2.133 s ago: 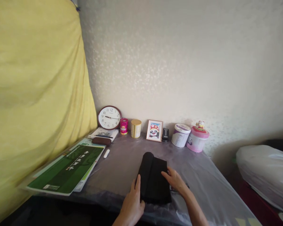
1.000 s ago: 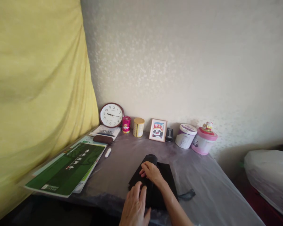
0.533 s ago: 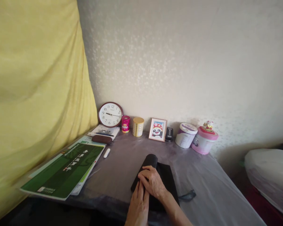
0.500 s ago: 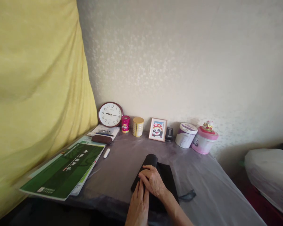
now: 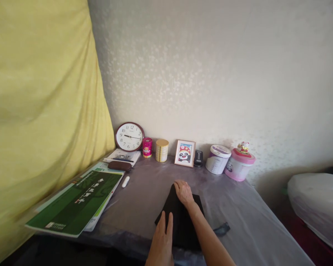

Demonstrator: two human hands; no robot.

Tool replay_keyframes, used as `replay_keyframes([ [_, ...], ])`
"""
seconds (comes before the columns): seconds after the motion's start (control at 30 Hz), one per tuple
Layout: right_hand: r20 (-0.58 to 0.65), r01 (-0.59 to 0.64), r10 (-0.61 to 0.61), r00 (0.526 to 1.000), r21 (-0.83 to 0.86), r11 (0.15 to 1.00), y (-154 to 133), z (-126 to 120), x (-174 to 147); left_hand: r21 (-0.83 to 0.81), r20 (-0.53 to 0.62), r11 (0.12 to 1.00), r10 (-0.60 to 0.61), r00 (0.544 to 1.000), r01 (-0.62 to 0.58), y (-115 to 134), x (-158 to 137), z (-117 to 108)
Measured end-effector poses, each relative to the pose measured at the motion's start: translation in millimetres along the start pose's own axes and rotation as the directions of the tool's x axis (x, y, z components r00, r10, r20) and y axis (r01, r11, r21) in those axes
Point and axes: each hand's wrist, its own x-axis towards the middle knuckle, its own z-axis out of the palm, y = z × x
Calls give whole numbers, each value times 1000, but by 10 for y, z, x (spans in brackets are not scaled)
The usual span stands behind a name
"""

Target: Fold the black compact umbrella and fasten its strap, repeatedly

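Note:
A flat, folded piece of black cloth [image 5: 180, 223] lies on the table near its front edge. From its right side a short dark strap [image 5: 222, 229] sticks out. My right hand [image 5: 184, 193] rests on the far end of the cloth, its fingers stretched over the far left corner. Over the near left part is my left hand [image 5: 161, 238], with its fingers straight and slightly apart. My right forearm crosses the cloth and hides some of it.
Green books [image 5: 74, 201] are stacked at the left beside a brown case [image 5: 119, 166] and a small white object [image 5: 125, 181]. Along the wall stand a clock [image 5: 130, 136], a pink tin [image 5: 147, 147], a yellow-lidded can [image 5: 162, 150], a panda picture [image 5: 184, 153] and two tubs [image 5: 218, 159].
My right hand has moved away from my left hand to the far end of the cloth. The raised roll on the cloth's left side now looks flat. My left hand has stayed near the same place.

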Motion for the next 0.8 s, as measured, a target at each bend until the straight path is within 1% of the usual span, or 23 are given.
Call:
replay_keyframes([
  [0.1, -91, -122, 118, 989, -39, 992, 225, -162, -102, -74, -40, 997, -10, 999, 7, -4, -49, 7],
  [0.17, -152, -182, 174, 973, -43, 982, 411, -305, -263, -96, -60, 995, -1, 998, -5, 11, -88, -23],
  [0.2, -196, -211, 203, 959, -20, 977, 499, -373, -363, -101, -61, 995, 6, 998, -13, 22, -106, -43],
  [0.23, -212, -224, 221, 952, 12, 975, 574, -432, -470, -102, -57, 995, 7, 998, -12, 34, -121, -64],
  [0.27, -207, -243, 248, 946, 49, 969, 632, -479, -577, -100, -48, 995, 2, 999, -7, 44, -133, -82],
  [0.33, -144, -330, 347, 927, 132, 935, 683, -533, -775, -96, -41, 995, 2, 999, -6, 58, -148, -103],
  [0.4, -68, -416, 434, 898, 190, 889, 651, -551, -926, -94, -47, 995, 7, 999, -12, 58, -153, -104],
  [0.43, -42, -441, 458, 888, 208, 873, 611, -557, -980, -95, -51, 995, 9, 999, -14, 55, -154, -100],
  [0.5, -20, -444, 459, 888, 221, 868, 508, -581, -1042, -98, -57, 995, 12, 998, -18, 46, -155, -92],
  [0.63, 3, -405, 411, 912, 174, 898, 327, -693, -1037, -105, -51, 994, 2, 999, -7, 53, -154, -108],
  [0.73, 34, -392, 391, 920, 128, 911, 275, -752, -1005, -78, -63, 997, 15, 998, -20, 63, -154, -119],
  [0.8, 44, -371, 368, 929, 108, 923, 275, -743, -1001, -66, -83, 997, 37, 996, -43, 55, -154, -104],
])
